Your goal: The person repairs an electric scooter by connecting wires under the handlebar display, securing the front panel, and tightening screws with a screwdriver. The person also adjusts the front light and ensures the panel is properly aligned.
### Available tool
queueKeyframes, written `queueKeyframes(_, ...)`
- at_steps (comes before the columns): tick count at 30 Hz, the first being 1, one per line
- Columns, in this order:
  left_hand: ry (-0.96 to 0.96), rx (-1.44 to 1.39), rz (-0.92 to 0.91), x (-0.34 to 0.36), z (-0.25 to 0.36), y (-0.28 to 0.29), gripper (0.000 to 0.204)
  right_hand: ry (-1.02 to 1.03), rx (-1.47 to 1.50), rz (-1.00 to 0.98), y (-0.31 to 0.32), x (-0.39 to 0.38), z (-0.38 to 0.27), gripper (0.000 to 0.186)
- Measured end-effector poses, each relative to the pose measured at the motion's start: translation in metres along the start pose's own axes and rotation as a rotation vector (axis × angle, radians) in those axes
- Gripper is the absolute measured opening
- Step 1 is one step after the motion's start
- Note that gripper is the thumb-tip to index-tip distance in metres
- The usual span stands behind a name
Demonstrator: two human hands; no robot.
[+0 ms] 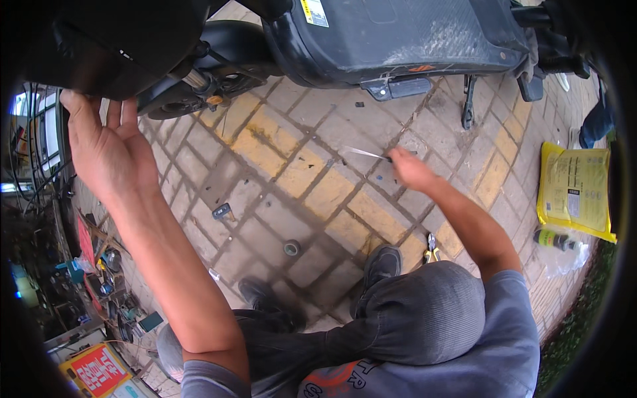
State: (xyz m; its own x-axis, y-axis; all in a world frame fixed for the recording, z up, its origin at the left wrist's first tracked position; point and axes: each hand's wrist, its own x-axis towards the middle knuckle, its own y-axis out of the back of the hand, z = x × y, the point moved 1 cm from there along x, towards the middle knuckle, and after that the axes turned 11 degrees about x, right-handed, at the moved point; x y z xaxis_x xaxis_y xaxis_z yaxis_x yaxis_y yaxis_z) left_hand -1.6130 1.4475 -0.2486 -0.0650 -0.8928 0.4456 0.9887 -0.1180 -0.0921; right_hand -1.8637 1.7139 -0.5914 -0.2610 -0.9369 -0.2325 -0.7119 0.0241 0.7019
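Observation:
My left hand (109,142) reaches up at the left to the underside of a black body panel (106,46) of a scooter, fingers curled against its edge, their tips partly hidden. My right hand (408,166) is closed on a thin silvery tool (365,151), whose long tip points left over the paving. The scooter's footboard (391,36) spans the top, with a wheel (172,106) below the front panel and a stand (468,106) under the footboard. Pliers with yellow handles (431,249) lie near my right knee.
Brick paving (285,219) holds a car key (221,211), a small round roll (291,247) and scattered bits. At right are a yellow package (574,186), a bottle (557,239) and someone's dark trouser leg (590,126). Tools and clutter (113,285) crowd the left.

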Motion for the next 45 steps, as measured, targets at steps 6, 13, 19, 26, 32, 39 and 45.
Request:
queueKeyframes(6,0.079,-0.065,-0.121,0.006,0.008,0.02,0.038,-0.153,0.098,0.08,-0.057,0.052,-0.061,0.026)
queueKeyframes(13,0.078,-0.074,-0.211,-0.004,0.013,0.027,0.037,-0.242,-0.004,0.045,-0.087,0.078,-0.056,0.024)
queueKeyframes(19,-0.021,-0.181,-0.341,-0.001,0.015,0.035,0.037,-0.228,0.362,0.072,-0.065,0.064,-0.07,0.025)
queueKeyframes(26,-0.219,-0.054,-0.794,-0.004,0.006,0.052,0.036,0.184,1.447,-0.1,0.072,0.002,-0.238,0.019)
queueKeyframes(32,-0.202,0.007,-0.836,0.002,0.004,0.056,0.056,0.405,1.561,-0.033,0.115,0.003,-0.359,0.019)
queueKeyframes(39,-0.145,0.074,-0.818,0.005,-0.002,0.062,0.04,0.577,1.641,0.094,0.107,0.011,-0.395,0.02)
queueKeyframes(45,-0.075,0.039,-0.664,-0.004,0.004,0.048,0.036,0.286,1.663,0.073,0.122,0.007,-0.412,0.026)
